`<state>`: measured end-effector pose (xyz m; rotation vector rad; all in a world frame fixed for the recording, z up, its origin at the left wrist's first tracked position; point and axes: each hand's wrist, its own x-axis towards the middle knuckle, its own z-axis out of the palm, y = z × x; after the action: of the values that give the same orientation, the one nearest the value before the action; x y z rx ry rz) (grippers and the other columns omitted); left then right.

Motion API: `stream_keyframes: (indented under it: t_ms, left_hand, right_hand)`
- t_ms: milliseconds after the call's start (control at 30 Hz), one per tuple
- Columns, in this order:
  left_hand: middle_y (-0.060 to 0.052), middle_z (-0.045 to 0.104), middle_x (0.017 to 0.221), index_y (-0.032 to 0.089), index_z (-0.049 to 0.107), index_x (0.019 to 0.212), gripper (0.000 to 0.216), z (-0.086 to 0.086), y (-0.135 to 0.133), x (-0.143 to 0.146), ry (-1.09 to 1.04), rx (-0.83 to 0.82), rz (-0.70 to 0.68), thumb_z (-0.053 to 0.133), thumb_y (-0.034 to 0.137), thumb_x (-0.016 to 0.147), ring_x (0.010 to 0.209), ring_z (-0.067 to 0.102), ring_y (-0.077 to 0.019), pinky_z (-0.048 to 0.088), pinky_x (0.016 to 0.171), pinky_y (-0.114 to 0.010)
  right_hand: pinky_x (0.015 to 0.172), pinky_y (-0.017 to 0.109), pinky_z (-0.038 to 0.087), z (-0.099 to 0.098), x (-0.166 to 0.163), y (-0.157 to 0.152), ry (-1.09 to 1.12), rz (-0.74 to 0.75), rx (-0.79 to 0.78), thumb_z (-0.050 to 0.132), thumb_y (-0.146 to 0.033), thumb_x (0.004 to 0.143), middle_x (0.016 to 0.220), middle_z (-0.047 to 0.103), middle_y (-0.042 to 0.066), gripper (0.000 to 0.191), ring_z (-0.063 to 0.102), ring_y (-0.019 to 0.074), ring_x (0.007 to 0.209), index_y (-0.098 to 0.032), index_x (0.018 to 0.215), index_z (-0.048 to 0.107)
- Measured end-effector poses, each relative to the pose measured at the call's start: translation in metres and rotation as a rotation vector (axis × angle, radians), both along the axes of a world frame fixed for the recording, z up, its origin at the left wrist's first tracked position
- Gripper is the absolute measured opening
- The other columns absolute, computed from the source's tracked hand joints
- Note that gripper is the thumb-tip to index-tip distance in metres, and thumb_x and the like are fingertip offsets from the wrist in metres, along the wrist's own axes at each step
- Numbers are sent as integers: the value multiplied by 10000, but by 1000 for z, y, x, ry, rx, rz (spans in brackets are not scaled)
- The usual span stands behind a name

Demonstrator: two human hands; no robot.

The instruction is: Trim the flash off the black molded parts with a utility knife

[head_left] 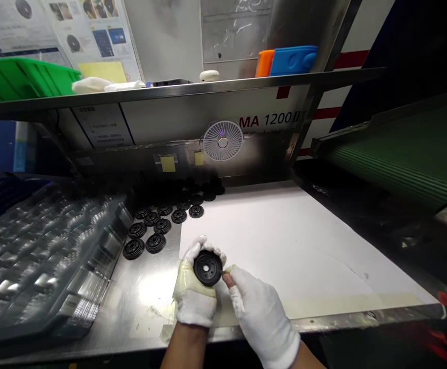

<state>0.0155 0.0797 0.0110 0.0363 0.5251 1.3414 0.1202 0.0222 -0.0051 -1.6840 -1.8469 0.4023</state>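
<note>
A black disc (208, 267) is being held just above the front edge of the bench (142, 302), over the near-left corner of the white sheet (284, 241). It is being cupped face-up by the left hand (194, 294), fingers curled round its far rim. Its right rim is being pinched by the right hand (261, 318), thumb and forefinger closed. Both hands are gloved. Only this one disc is being handled, so most of the work is probably still to be done: more discs (157, 225) are lying in rows toward the back-left of the bench, untouched. Clear trays (42, 256) are lying stacked at the left edge; pocket contents cannot be told. A green bin (19, 77) is sitting on the shelf (208, 87), contents hidden.
</note>
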Motion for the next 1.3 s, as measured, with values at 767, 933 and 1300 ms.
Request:
stream_keyframes:
  t_ms: [767, 933, 1300]
  left_hand:
    - [-79, 630, 870, 184, 563, 1025, 305, 0, -5, 6, 77, 49, 31, 549, 152, 721, 852, 608, -215, 489, 785, -408]
    - [-30, 587, 689, 167, 589, 900, 181, -6, -4, 0, 45, 39, -54, 572, 191, 721, 672, 592, -165, 507, 684, -350]
    - [-127, 627, 939, 155, 576, 1041, 333, -8, -9, 3, 94, 33, -63, 530, 158, 712, 883, 604, -260, 496, 760, -456]
  right_hand:
    - [524, 275, 317, 0, -9, -7, 38, 31, 33, 294, -307, 912, 658, 579, -8, 274, 526, 157, 566, -238, 751, 506]
    - [519, 280, 300, -1, 0, -4, 18, -20, 53, 340, -299, 904, 646, 582, -20, 223, 525, 159, 556, -244, 764, 504]
    - [527, 279, 302, -5, -2, -5, 3, -6, 57, 339, -255, 897, 653, 580, -19, 206, 530, 157, 566, -238, 765, 496]
